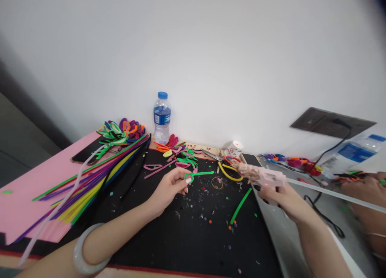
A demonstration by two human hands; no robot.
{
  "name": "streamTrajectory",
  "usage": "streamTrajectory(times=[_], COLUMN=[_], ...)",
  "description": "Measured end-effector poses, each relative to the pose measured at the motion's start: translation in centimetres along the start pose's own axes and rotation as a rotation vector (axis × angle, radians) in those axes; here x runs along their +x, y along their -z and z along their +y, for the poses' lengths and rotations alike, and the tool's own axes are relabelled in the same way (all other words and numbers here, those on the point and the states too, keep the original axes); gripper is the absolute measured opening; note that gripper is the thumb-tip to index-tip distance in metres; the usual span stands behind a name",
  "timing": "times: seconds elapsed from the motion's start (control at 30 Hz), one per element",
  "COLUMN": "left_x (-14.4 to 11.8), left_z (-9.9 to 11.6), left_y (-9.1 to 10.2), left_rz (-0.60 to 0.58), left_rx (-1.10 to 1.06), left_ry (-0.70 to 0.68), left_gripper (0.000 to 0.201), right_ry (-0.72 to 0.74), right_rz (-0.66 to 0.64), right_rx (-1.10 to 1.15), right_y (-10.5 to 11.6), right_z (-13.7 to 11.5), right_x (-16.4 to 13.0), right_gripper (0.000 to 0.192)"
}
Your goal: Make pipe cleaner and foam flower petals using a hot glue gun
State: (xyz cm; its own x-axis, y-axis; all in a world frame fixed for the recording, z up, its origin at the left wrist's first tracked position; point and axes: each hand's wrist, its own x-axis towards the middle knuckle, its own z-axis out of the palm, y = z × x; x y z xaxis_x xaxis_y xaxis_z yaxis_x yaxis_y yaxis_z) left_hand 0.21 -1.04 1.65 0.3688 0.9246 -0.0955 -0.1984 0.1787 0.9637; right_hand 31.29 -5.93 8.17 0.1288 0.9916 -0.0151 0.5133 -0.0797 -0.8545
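Note:
Pinched between the thumb and fingers of my left hand (172,186) is a bright green pipe cleaner (202,173), curled at one end with a straight tail pointing right. My right hand (285,199) is wrapped round a pale pink glue gun (265,176), its nozzle end pointing left; a long translucent glue stick (328,192) runs out of its back. Below the nozzle a cut green pipe cleaner (240,205) lies on the black mat (193,246). Close to the nozzle are scissors (212,154) and a bent yellow pipe cleaner (228,174).
Long coloured pipe cleaners (99,181) fan across a pink board (18,197) at left. A water bottle (162,119) and a paper cup (234,148) stand by the wall. Small scraps litter the mat. Another person's hand (363,193) is at far right, near a black cable (324,217).

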Motion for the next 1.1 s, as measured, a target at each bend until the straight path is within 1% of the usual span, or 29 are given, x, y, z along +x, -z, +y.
streamTrajectory(times=[0.07,0.13,0.23,0.3,0.4,0.63,0.7,0.9,1.1], left_x=[0.0,0.1,0.0,0.0,-0.1,-0.1,-0.1,-0.2,0.1], left_z=[0.0,0.0,0.1,0.2,0.1,-0.4,-0.4,-0.4,-0.8], left_y=[0.0,0.1,0.1,0.0,-0.1,-0.1,-0.1,-0.2,0.0], left_rz=[0.008,0.013,0.011,0.003,-0.010,-0.034,-0.039,-0.066,-0.036], left_rx=[-0.018,-0.041,-0.075,-0.096,-0.132,-0.193,-0.196,-0.248,-0.401], left_ry=[0.007,0.008,0.013,0.024,0.038,0.074,0.084,0.109,0.152], left_gripper=[0.027,0.028,0.027,0.027,0.027,0.028,0.029,0.025,0.018], right_ry=[-0.035,-0.059,-0.078,-0.101,-0.138,-0.228,-0.235,-0.243,-0.262], right_rz=[-0.145,-0.238,-0.330,-0.369,-0.414,-0.408,-0.409,-0.419,-0.416], right_rx=[0.115,0.225,0.392,0.494,0.562,0.650,0.665,0.690,0.757], right_y=[-1.9,-3.9,-6.8,-8.4,-9.9,-10.7,-11.0,-11.4,-11.3], right_z=[-0.4,-0.6,-0.5,-0.2,0.5,1.1,1.1,1.1,1.4], right_x=[0.3,0.7,1.2,1.3,1.2,0.6,0.5,0.1,0.0], right_gripper=[0.016,0.022,0.025,0.025,0.027,0.036,0.038,0.031,0.035])
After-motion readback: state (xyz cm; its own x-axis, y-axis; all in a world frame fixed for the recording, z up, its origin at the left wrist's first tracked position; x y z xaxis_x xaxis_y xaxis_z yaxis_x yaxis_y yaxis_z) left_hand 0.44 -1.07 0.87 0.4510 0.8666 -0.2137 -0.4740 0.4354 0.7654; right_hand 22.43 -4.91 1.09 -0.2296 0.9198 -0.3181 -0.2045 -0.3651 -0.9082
